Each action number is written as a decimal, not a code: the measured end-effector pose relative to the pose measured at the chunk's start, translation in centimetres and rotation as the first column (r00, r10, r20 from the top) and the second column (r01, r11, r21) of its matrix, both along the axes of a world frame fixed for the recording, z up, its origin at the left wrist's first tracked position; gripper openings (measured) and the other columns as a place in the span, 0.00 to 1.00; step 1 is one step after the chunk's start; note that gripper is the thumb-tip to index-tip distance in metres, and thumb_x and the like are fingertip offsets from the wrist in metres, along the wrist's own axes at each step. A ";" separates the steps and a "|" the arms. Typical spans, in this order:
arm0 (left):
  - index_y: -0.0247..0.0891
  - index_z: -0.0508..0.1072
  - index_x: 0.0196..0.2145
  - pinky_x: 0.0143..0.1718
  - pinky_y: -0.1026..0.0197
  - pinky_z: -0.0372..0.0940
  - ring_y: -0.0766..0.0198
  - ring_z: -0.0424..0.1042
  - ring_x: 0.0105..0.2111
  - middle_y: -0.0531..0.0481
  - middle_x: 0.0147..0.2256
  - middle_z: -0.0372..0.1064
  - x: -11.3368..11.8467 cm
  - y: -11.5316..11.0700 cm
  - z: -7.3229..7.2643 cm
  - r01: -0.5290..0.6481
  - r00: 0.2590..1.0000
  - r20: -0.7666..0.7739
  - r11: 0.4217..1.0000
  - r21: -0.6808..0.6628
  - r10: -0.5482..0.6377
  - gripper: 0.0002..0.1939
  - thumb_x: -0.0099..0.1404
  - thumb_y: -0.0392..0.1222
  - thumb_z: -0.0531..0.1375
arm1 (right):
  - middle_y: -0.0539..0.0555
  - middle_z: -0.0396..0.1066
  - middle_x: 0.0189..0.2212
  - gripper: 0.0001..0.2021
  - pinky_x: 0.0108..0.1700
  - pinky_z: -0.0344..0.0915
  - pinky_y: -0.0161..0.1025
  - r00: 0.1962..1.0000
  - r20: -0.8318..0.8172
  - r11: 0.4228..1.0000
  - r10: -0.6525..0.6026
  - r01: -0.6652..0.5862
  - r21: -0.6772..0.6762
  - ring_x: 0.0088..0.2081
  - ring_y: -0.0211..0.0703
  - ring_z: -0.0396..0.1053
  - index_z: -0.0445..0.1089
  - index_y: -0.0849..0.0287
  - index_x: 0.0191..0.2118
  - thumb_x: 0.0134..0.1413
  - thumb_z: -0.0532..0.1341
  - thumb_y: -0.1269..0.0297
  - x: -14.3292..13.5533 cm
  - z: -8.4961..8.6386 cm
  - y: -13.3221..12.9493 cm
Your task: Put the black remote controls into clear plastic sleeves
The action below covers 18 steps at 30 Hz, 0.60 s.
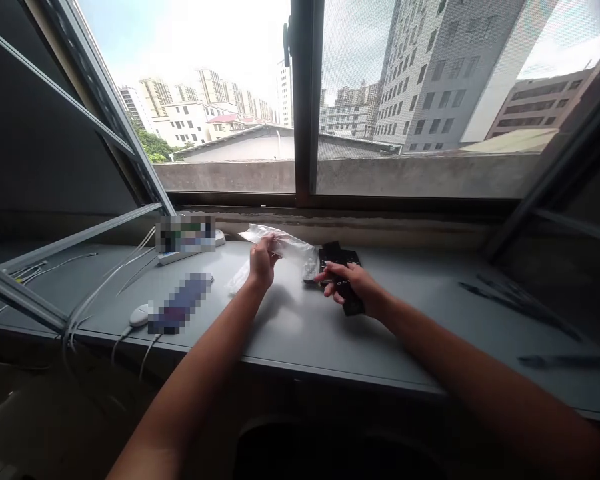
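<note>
A clear, crinkled plastic bag [296, 248] is pinched in my left hand [264, 262], raised a little over the grey desk [290, 333]. My right hand [351, 285] is closed round a black remote-like object [353, 305] with small light marks on it. Behind that hand lie more black items [349, 255], partly covered by the fingers and the bag; their exact shape is hard to tell. Another pale, clear plastic piece [237, 279] rests on the desk just left of my left hand.
At the left are a blurred-out phone-like object [180, 305], a round white charger [140, 315], a power strip [193, 250] and white cables [93, 290]. Dark thin objects [520, 308] lie at the right. Metal frames [115, 133] flank the desk, with a window behind.
</note>
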<state>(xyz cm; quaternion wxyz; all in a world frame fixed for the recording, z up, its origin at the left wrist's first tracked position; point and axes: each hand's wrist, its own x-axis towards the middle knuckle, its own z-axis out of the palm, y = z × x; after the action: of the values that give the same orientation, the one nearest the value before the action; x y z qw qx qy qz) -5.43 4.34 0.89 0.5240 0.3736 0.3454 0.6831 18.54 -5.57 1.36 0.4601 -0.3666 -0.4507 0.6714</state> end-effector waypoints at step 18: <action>0.37 0.87 0.46 0.50 0.55 0.74 0.47 0.83 0.50 0.35 0.49 0.84 1.6 -1.7 -0.5 0.601 0.738 -0.287 0.788 -0.134 -0.611 0.20 0.66 0.55 0.70 | 0.63 0.86 0.37 0.35 0.23 0.67 0.31 0.780 0.255 0.815 0.572 -0.576 -0.069 0.20 0.37 0.73 0.70 0.62 0.70 0.68 0.69 0.44 1.1 0.4 -1.1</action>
<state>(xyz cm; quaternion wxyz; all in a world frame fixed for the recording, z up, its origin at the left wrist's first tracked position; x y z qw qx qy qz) -3.80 2.64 0.35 0.6612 0.5611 0.2950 0.4011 19.67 -6.65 1.75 0.1722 -0.2951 -0.6022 0.7216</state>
